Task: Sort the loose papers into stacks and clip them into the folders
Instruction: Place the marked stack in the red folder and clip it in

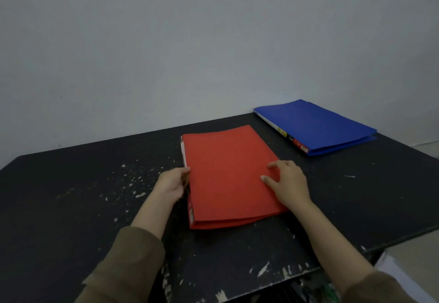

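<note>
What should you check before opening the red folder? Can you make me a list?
1. Red folder lies flat and shut on the table: ok.
2. Left hand holds its spine edge: ok.
3. Right hand rests on the cover, fingers spread: ok.
4. Blue folder lies apart, out of the way: ok.
5. Loose papers ready nearby: not ok, none in view.
6. Clip inside working: cannot tell.

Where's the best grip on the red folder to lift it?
Take the red folder by its spine, the stiff left edge, coming from the left, where the left hand is. The right side is loose, open covers that would likely flop.
</note>
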